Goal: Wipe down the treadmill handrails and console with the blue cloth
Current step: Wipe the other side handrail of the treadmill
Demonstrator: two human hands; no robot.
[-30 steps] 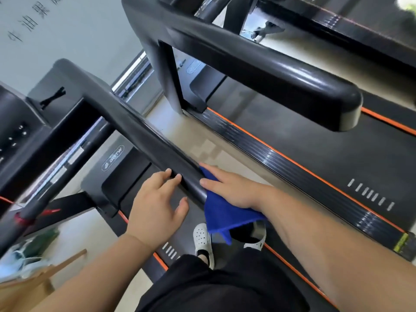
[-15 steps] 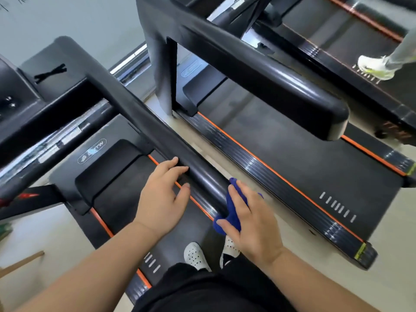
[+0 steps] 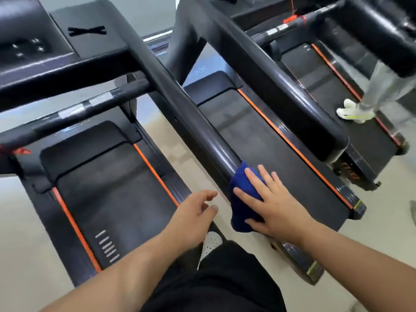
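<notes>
A long black handrail [image 3: 180,104] runs from the console [image 3: 33,50] at the upper left down to the centre of the view. The blue cloth [image 3: 242,199] is wrapped over the near end of this handrail. My right hand [image 3: 267,199] lies flat on the cloth and presses it against the rail end, fingers spread. My left hand [image 3: 193,215] hovers just left of the rail, off it, with fingers loosely apart and nothing in it.
A second treadmill's handrail [image 3: 281,82] runs parallel on the right. Another person's leg and white shoe [image 3: 353,112] stand on the far right belt. A pale floor strip [image 3: 171,154] separates the treadmill decks. My own white shoe [image 3: 211,243] shows below.
My right hand has slid the cloth down to the handrail's near end. My left hand has let go of the rail and come away from it. The view has shifted.
</notes>
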